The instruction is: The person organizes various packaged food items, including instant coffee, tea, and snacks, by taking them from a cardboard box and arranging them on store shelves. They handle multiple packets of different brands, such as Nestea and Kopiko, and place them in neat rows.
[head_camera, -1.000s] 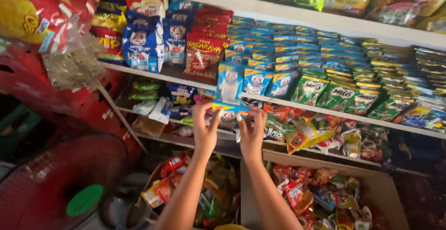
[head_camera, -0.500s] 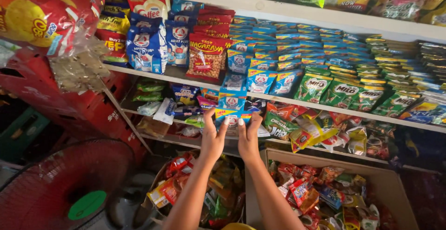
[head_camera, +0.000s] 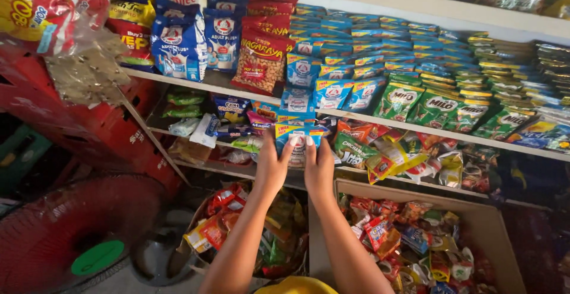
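Both my hands are raised in front of the shelves, side by side. My left hand (head_camera: 273, 163) and my right hand (head_camera: 319, 166) together grip a strip of blue and yellow sachets (head_camera: 298, 134), thumbs pressed on its front. The strip hangs just below the middle shelf edge (head_camera: 380, 121), where several matching blue sachets (head_camera: 332, 92) stand in rows. Its lower part is hidden behind my fingers.
Green sachets (head_camera: 439, 107) fill the shelf to the right, and big blue bags (head_camera: 178, 45) with a red peanut pack (head_camera: 260, 62) stand at left. Below are a cardboard box of snacks (head_camera: 415, 240), a basket of packets (head_camera: 237, 229) and a red fan (head_camera: 65, 229).
My hands and the sachet strip have dropped lower in view and drawn closer together as the camera tilted and moved nearer the shelves.
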